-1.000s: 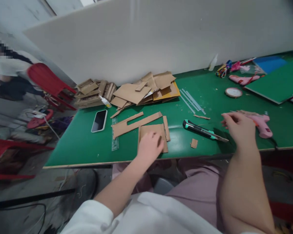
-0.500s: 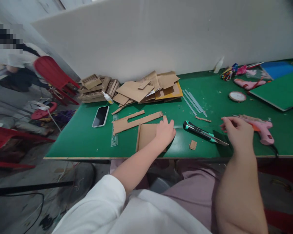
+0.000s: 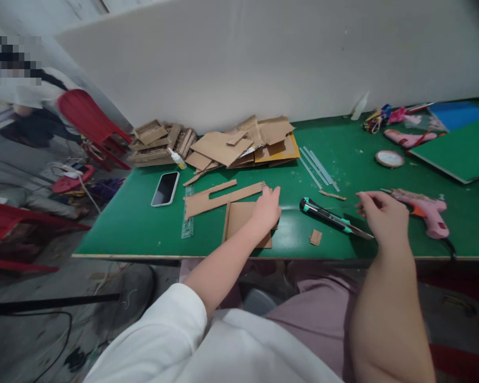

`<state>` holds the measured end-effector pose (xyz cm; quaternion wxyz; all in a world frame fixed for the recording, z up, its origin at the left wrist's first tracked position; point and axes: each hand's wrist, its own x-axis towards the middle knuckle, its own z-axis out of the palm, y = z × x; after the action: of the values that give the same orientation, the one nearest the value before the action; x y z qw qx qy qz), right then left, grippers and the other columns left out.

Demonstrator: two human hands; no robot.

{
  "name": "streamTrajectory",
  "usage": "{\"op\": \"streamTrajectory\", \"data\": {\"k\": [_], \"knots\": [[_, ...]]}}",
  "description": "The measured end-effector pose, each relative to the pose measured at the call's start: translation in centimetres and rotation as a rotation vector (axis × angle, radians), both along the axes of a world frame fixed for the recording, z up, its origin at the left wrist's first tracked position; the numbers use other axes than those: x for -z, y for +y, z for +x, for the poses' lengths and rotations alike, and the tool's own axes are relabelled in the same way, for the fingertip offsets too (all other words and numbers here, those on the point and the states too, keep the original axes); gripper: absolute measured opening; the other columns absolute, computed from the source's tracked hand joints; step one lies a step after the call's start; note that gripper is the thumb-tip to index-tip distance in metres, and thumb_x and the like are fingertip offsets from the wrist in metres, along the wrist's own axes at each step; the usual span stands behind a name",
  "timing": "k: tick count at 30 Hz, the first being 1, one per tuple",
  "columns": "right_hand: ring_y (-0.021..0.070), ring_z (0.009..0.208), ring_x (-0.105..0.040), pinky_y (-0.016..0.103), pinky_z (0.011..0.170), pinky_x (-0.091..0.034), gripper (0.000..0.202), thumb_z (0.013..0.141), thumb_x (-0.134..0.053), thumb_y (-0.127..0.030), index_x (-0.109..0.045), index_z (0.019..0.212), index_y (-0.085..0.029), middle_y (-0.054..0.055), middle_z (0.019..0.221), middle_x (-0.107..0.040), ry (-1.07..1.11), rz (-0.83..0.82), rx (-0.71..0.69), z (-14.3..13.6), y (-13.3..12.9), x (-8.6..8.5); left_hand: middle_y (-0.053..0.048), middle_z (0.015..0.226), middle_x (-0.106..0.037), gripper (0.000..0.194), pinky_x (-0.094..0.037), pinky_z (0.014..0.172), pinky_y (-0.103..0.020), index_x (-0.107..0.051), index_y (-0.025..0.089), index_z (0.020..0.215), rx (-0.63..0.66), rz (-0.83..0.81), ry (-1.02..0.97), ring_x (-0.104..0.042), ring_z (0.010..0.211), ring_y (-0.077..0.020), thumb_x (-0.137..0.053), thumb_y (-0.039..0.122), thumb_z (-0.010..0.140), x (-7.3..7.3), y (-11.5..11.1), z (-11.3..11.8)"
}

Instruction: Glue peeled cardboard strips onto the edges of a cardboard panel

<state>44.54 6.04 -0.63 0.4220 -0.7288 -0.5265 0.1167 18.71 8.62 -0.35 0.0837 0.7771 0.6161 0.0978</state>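
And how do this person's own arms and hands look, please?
The left arm wears a loose, plain white sleeve that ends near the elbow; below it, the forearm is bare. The right arm shows a bare forearm. The left hand and right hand have no gloves; no watch is visible.

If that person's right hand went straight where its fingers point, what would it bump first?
Probably the thin brown cardboard-like strip, just left of the right hand. The hand may be above the flat green tabletop and miss it; depth is unclear.
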Motion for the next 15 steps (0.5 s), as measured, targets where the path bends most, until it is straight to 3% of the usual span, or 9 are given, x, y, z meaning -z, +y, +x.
{"op": "streamTrajectory", "data": {"k": [6,11,15], "knots": [[0.0133,0.052,-0.057,0.024,0.054,-0.046,0.027,0.074,-0.054,-0.043,-0.064,0.078,-0.018,0.001,0.059,-0.060,0.115,0.022,-0.023,-0.29,-0.20,-0.60,-0.017,0.122,-0.038,0.056,-0.047,0.069,-0.033,-0.026,0.021,0.132,-0.142,0.015,0.050,-0.057,0.088,-0.0249,-0.046,0.034,0.081,0.19,-0.05,0.14],[0.0139,0.053,-0.057,0.026,0.055,-0.046,0.027,0.074,-0.054,-0.044,-0.064,0.078,-0.019,0.001,0.059,-0.060,0.110,0.016,-0.033,-0.37,-0.02,-0.55,-0.013,0.104,-0.051,0.044,-0.046,0.069,-0.034,-0.037,0.019,0.125,-0.164,-0.025,0.032,-0.058,0.085,-0.0249,-0.042,0.026,0.082,0.18,0.12,0.30],[0.0148,0.054,-0.057,0.027,0.057,-0.046,0.026,0.074,-0.054,-0.042,-0.064,0.078,-0.018,0.003,0.060,-0.061,0.103,-0.005,-0.032,-0.55,0.04,-0.58,-0.012,0.099,-0.055,0.048,-0.045,0.068,-0.032,-0.035,0.019,0.127,-0.155,-0.040,-0.011,-0.059,0.083,-0.0243,-0.044,0.021,0.079,-0.20,0.65,-0.01]]}}
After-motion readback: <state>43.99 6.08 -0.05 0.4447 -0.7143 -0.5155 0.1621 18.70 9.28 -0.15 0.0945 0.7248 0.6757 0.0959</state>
